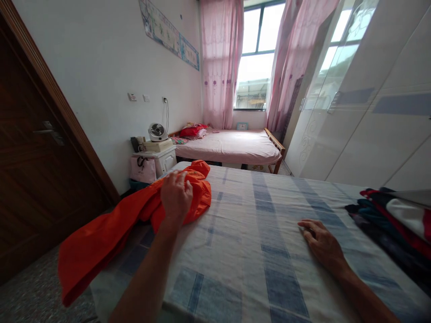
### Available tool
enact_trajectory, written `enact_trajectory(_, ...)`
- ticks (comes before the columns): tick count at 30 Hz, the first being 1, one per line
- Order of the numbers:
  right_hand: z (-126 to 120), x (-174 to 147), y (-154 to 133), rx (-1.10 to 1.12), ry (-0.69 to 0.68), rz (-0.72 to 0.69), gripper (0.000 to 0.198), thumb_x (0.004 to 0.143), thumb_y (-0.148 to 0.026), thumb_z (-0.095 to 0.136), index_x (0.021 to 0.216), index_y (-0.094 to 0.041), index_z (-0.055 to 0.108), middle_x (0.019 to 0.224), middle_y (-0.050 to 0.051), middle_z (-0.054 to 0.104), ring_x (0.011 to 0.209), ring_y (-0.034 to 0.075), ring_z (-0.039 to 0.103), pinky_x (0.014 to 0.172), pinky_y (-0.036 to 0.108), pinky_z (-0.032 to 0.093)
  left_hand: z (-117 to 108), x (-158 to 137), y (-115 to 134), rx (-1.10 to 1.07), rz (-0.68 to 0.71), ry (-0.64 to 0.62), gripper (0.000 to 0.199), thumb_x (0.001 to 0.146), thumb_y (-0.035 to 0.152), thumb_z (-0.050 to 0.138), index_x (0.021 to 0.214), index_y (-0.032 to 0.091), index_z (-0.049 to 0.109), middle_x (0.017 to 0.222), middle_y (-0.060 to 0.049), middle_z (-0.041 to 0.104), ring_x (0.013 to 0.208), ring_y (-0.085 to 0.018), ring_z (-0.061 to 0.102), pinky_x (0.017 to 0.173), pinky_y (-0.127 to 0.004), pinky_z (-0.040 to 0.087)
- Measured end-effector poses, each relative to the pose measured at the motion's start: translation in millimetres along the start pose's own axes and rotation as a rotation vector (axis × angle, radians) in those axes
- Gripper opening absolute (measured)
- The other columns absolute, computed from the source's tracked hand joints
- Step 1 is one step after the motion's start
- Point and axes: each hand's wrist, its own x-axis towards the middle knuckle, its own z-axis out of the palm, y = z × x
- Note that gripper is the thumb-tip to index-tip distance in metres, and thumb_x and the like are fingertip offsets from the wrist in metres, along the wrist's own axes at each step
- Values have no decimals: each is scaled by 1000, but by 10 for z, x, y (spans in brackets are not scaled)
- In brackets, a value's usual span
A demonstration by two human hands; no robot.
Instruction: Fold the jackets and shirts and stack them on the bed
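A bright orange garment (128,215) lies crumpled at the left of the bed in front of me, with one long part hanging down over the bed's left edge. My left hand (177,194) rests on top of its bunched end, slightly blurred, with the fingers loosely bent and apart. Whether any cloth is pinched under them is hidden. On the blue and white checked bedsheet (235,251), my right hand (321,244) lies palm down and open, holding nothing. Its fingers are a little curled and point left.
Folded dark and red clothes (397,220) are stacked at the bed's right edge. Beyond stands a second bed (232,146) with a pink sheet. A white nightstand (164,160) carries a small fan (158,131). A wooden door (40,148) is left; a white wardrobe (363,130) right.
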Motion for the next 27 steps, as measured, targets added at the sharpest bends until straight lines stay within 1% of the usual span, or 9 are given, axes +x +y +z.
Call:
enact_trajectory(4, 6, 1, -3, 6, -20, 19, 32, 75, -32, 41, 90, -22, 67, 112, 8, 63, 98, 23, 61, 86, 37, 47, -184, 140, -465, 379, -78, -106, 44, 82, 32, 49, 114, 4, 59, 117, -25, 58, 118, -38, 47, 96, -50, 38)
enact_trajectory(9, 20, -4, -3, 32, -10, 10, 30, 75, -30, 41, 89, -23, 66, 111, 8, 63, 99, 24, 61, 87, 37, 46, -174, 195, -689, 366, -116, -240, 35, 86, 24, 38, 98, 12, 68, 94, -18, 69, 89, -32, 64, 80, -42, 46)
enact_trajectory(12, 30, -1, 7, 35, -8, 3, 29, 74, -29, 42, 88, -23, 66, 111, 7, 63, 97, 23, 61, 86, 37, 47, -240, 164, -392, 277, -38, -192, 35, 91, 28, 36, 108, 16, 64, 108, -13, 68, 98, -26, 62, 84, -35, 46)
enact_trajectory(16, 29, 4, 24, 18, -13, 0, 30, 75, -29, 41, 89, -22, 67, 111, 8, 63, 97, 24, 61, 87, 38, 48, -321, -274, 433, -121, 377, -108, 28, 94, 24, 37, 100, 18, 63, 97, -8, 68, 92, -20, 61, 83, -32, 46)
enact_trajectory(18, 22, -1, 19, 7, -18, 2, 31, 76, -29, 41, 90, -21, 67, 112, 8, 63, 98, 24, 61, 87, 38, 47, -254, -676, 846, -211, 527, -177, 22, 93, 21, 40, 91, 21, 62, 86, -2, 68, 83, -15, 61, 81, -27, 46)
enact_trajectory(20, 13, -11, 5, -3, -23, -3, 31, 77, -28, 40, 91, -20, 66, 112, 9, 62, 99, 24, 61, 87, 38, 47, -105, -1121, 1148, -327, 754, -378, 15, 91, 21, 45, 88, 19, 60, 79, -2, 65, 75, -13, 59, 75, -26, 47)
enact_trajectory(23, 9, -26, -10, -13, -32, -10, 29, 78, -26, 40, 92, -21, 65, 113, 8, 61, 101, 23, 60, 89, 37, 46, 118, -1668, 1336, -435, 945, -488, 20, 87, 38, 55, 83, 18, 59, 81, -3, 67, 78, -15, 62, 76, -27, 49)
enact_trajectory(25, 12, -29, -8, -13, -38, -10, 29, 80, -25, 40, 95, -20, 64, 114, 9, 60, 104, 23, 58, 91, 37, 45, 109, -1855, 1300, -504, 929, -430, 26, 85, 44, 55, 88, 19, 61, 88, -5, 70, 86, -17, 64, 82, -28, 50)
enact_trajectory(27, 10, -29, -18, 5, -31, 4, 31, 80, -24, 39, 102, -19, 62, 115, 10, 59, 103, 23, 59, 91, 38, 46, -108, -1889, 1162, -552, 842, -345, 23, 87, 39, 53, 100, 21, 62, 94, -5, 71, 93, -16, 64, 84, -26, 50)
